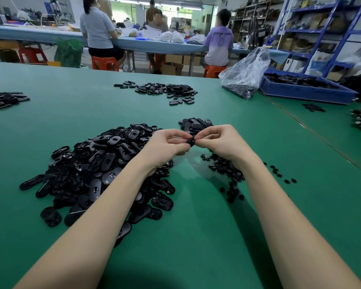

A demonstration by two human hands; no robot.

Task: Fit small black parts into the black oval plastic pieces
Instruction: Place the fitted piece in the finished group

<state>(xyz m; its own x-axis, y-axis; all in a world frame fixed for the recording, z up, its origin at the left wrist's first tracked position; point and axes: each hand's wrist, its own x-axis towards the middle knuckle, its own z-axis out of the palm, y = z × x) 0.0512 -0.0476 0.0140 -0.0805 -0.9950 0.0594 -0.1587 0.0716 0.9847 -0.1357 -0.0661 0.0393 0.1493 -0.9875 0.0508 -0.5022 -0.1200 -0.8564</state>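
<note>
Both hands meet above the green surface [196,236], just over the gap between two heaps; the left hand [167,143] has its fingers curled and pinches one end of a black oval piece [191,140], and the right hand [219,141] pinches the other end, so each grip is pressed onto that same piece, held clear of the surface; whether a small part already sits in it cannot be told, since fingertips cover most of it; below and left of the hands lies the large pile of oval pieces [96,174], with the left forearm crossing over it; under the right wrist lies a looser scatter of small black parts [227,170], a few strays trailing off to the right; just behind the hands sits a small stack of oval pieces [196,123]; farther back a second spread of black pieces [165,90] lies well apart; a clear plastic bag [245,74] stands at the far right edge beside a blue tray [304,92]; seated people work at a long blue table behind
</note>
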